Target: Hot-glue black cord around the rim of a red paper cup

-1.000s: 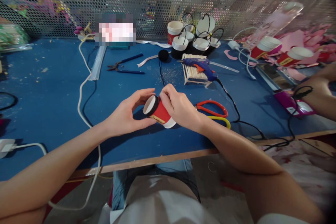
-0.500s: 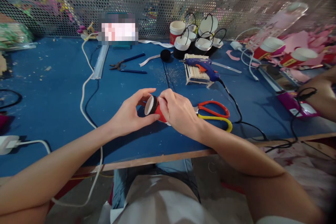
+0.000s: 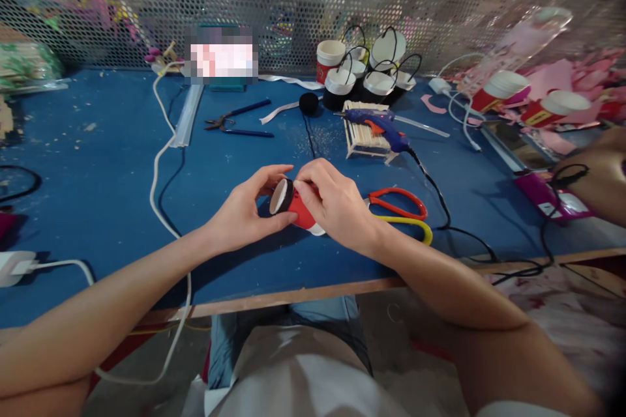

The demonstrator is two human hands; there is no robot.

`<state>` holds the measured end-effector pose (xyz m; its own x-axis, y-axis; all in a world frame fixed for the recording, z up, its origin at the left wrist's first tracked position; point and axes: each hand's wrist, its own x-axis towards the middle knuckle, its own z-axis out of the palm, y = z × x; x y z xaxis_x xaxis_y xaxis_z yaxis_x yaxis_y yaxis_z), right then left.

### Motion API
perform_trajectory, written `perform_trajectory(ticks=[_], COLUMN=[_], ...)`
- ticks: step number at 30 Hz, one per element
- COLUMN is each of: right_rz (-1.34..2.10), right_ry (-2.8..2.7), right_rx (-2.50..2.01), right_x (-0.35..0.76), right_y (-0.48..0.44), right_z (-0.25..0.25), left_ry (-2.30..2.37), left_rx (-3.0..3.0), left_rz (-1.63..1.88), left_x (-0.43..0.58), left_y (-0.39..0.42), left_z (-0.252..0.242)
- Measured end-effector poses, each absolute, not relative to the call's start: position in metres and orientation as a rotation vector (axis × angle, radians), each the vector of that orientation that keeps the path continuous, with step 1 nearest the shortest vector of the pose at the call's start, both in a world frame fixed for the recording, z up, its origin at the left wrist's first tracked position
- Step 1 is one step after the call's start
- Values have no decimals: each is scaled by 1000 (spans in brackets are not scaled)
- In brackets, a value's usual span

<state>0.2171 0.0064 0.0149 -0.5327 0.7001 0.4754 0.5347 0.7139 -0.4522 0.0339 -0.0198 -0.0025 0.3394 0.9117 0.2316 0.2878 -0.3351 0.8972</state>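
Note:
A red paper cup [image 3: 302, 212] lies on its side above the blue table, its white base turned left and its white rim low on the right. Around the base end sits a black band of wound cord [image 3: 289, 195]. My left hand [image 3: 247, 208] is closed round that end, thumb below and fingers above. With thumb and forefinger together, my right hand [image 3: 337, 205] pinches at the band, where the tips partly hide the cord. A black cord [image 3: 309, 133] runs from a black ball of cord [image 3: 308, 103] toward my right hand.
Scissors [image 3: 401, 208] lie right of my right hand. Beyond are a glue gun [image 3: 379, 124] on a stick rack, pliers [image 3: 239, 122] and several cups with black handles [image 3: 379, 81]. A white cable [image 3: 155, 176] crosses on the left. Another person's arm [image 3: 604, 176] is at far right.
My right hand has shifted slightly up and away from the cup, uncovering more of its red side and white rim. My left hand keeps its place.

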Motion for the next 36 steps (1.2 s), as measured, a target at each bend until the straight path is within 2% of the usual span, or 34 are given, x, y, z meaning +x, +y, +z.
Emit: perform_trajectory(ticks=[9, 28, 36], right_rz=[485, 438, 256], right_ry=[-2256, -2285, -2251], right_rx=[-1039, -1031, -919], right_x=[217, 216, 232], right_y=[6, 2, 8], right_z=[14, 15, 34], left_ry=[1064, 1075, 1086], left_rx=[1846, 1668, 1684], left_rz=[991, 1007, 1087], left_x=[35, 35, 28], left_y=[-22, -24, -18], left_z=[-3, 7, 5])
